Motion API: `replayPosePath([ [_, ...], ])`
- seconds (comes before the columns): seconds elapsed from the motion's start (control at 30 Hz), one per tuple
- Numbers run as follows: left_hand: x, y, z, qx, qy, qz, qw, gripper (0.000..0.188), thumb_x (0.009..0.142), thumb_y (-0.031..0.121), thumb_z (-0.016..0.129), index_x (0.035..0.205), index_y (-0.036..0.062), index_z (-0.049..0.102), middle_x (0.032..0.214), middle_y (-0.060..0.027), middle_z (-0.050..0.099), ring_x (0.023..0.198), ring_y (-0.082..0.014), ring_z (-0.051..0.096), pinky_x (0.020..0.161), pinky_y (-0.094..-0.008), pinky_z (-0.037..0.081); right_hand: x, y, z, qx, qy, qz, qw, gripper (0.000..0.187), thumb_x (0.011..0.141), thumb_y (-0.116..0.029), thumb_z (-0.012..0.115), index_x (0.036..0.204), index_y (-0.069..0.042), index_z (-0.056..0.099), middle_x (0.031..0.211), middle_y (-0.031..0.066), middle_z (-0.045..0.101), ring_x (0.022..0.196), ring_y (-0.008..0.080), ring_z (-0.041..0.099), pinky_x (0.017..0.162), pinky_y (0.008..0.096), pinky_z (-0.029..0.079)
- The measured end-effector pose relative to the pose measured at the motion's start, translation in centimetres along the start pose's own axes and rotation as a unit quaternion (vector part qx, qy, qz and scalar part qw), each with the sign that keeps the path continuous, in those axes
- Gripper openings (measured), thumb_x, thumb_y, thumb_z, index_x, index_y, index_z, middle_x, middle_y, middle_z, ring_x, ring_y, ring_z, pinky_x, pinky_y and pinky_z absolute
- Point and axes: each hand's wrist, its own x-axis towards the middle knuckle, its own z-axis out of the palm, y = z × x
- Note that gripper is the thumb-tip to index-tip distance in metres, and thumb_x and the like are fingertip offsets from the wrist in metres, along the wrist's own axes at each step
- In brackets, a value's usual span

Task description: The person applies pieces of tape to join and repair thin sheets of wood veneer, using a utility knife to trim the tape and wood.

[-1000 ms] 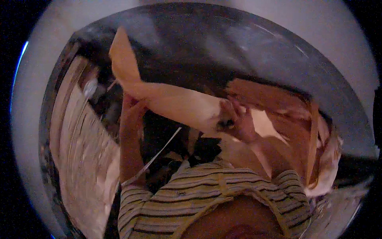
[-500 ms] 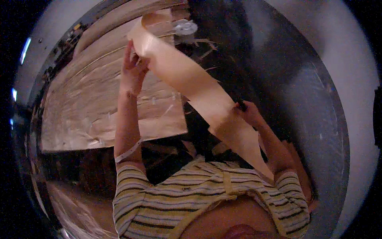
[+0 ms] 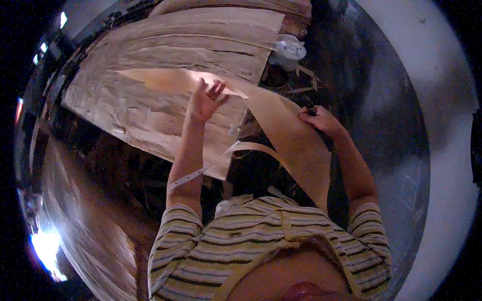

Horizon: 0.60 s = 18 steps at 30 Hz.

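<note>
A long, thin tan sheet that looks like wood veneer [image 3: 296, 138] stretches from near my chest up to the far left, bending along its length. My right hand [image 3: 324, 120] is closed on its right edge, with a small dark object, unclear in kind, at the fingertips. My left hand [image 3: 205, 103] is raised at the sheet's far part, fingers spread, palm up; it seems only to touch or lie beside the sheet. A narrow tan strip [image 3: 256, 146] curls out beside the sheet's near part. A white dotted band [image 3: 188, 178] crosses my left forearm.
A broad stack of wrinkled, veneer-like sheets [image 3: 165, 108] fills the left. Past its far right corner lies a clear plastic item [image 3: 291, 47], with thin tan scraps [image 3: 306, 90] beside it. A dark grey surface [image 3: 381, 135] runs along the right.
The sheet's far end has swung left and down over the stack. My left hand has shifted right and nearer, its fingers spreading. My right hand has moved slightly up along the edge.
</note>
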Motion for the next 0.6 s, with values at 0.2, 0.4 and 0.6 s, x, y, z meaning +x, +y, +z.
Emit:
replayPosePath([
  [0.2,-1.6,-9.6,-1.6,0.060,0.003,-0.124,0.990,0.053,0.077,0.055,0.043,0.100,0.0076,0.048,0.085,-0.0069,0.054,0.095,-0.0253,0.049,0.082,-0.0501,0.036,5.1,2.2,-4.5,-0.080,-0.089,-0.031,0.992,0.027,0.071,-0.030,0.063,0.085,-0.007,0.058,0.081,0.0015,0.057,0.074,0.0109,0.050,0.069,0.0261,0.039],
  [0.4,-0.2,-10.3,0.6,-0.119,0.016,-0.008,0.993,0.067,0.076,0.059,0.040,0.114,0.0044,0.041,0.099,-0.0108,0.053,0.099,-0.0268,0.047,0.085,-0.0458,0.036,6.0,1.1,-6.0,0.025,-0.178,-0.076,0.981,0.026,0.069,-0.026,0.065,0.085,-0.007,0.057,0.082,0.0024,0.058,0.079,0.0123,0.052,0.075,0.0265,0.039],
  [0.6,3.1,-4.5,-1.1,-0.097,0.049,0.120,0.987,0.032,0.081,0.027,0.050,0.104,0.0049,0.049,0.099,-0.0097,0.055,0.088,-0.0220,0.055,0.072,-0.0332,0.048,8.0,2.9,-7.8,-0.062,-0.195,0.007,0.979,0.032,0.066,-0.025,0.068,0.090,-0.007,0.057,0.084,0.0026,0.058,0.077,0.0147,0.053,0.073,0.0293,0.041],
])
